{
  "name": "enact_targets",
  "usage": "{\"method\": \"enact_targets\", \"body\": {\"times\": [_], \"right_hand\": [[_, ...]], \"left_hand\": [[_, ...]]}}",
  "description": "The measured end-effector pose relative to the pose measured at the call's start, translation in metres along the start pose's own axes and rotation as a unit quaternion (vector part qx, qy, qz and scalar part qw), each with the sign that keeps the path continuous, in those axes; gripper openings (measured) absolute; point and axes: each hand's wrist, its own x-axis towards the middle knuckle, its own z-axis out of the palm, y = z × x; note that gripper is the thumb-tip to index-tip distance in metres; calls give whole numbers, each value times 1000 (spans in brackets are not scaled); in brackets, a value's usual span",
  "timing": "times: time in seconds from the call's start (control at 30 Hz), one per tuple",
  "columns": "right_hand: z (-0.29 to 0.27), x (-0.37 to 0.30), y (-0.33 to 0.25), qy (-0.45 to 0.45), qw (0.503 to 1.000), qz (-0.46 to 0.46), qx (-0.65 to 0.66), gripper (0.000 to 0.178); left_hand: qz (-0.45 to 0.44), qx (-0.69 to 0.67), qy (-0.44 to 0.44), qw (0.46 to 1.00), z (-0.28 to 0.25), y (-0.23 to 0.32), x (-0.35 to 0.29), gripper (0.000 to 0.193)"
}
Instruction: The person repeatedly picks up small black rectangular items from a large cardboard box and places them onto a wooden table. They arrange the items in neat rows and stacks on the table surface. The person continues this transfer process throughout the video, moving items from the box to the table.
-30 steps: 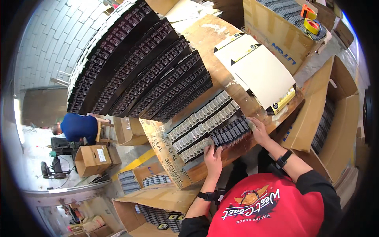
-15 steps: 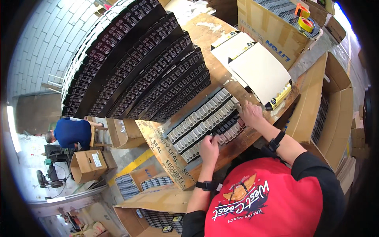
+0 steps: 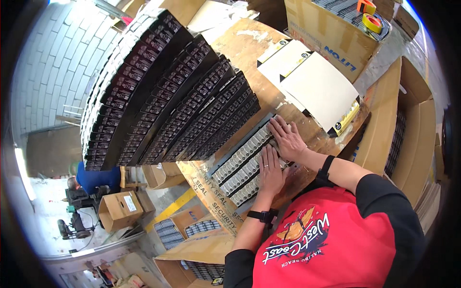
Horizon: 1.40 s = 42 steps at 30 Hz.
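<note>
Head view. Work sits near the centre of the dial: three close-set rows of small silver-and-clear packs with dark gaps between (image 3: 243, 170), laid on a worn brown wooden tabletop (image 3: 240, 53). The rows slant from 8 toward 2 o'clock.

Left hand (image 3: 272, 175): released, fingers straight and close together, resting across the rows near their 2 o'clock end; ring on one finger. Right hand (image 3: 288, 140): released, fingers extended and slightly parted, over the far end of the rows, just to the 1 o'clock side of the left hand. What lies beneath the palms is hidden. Each wrist carries a dark band.

Surroundings: at 10 o'clock, a tall stepped stack of black packs with printed faces (image 3: 158, 96), beside the rows. At 2, flat off-white card sheets with yellow-and-black edges (image 3: 319, 84), on the tabletop. Between 1 and 2, a brown cardboard carton (image 3: 317, 33) bearing orange and yellow tape rolls (image 3: 372, 22). At 3, an open, long brown carton (image 3: 418, 125) with dark packs inside. Just below 9, a co-worker in a blue top (image 3: 98, 180), well apart from the tabletop.
</note>
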Motion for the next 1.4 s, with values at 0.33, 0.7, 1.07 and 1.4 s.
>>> {"method": "enact_targets", "body": {"times": [0.33, 0.7, 1.07, 1.4], "right_hand": [[-25, 40, -9, 123, 985, -108, 62, 49], [9, 100, -29, 34, 992, -118, 19, 52], [-90, 102, -63, 108, 949, -198, 219, 42], [-209, 162, -83, 381, 872, -306, 46, 22]], "left_hand": [[-26, -237, 49, 970, -31, -21, -18, 59], [-45, 29, 312, 949, -131, -47, 26, 47], [-93, 110, 305, 941, -129, -85, 55, 58], [-44, -4, 347, 937, -135, -84, 44, 48]]}}
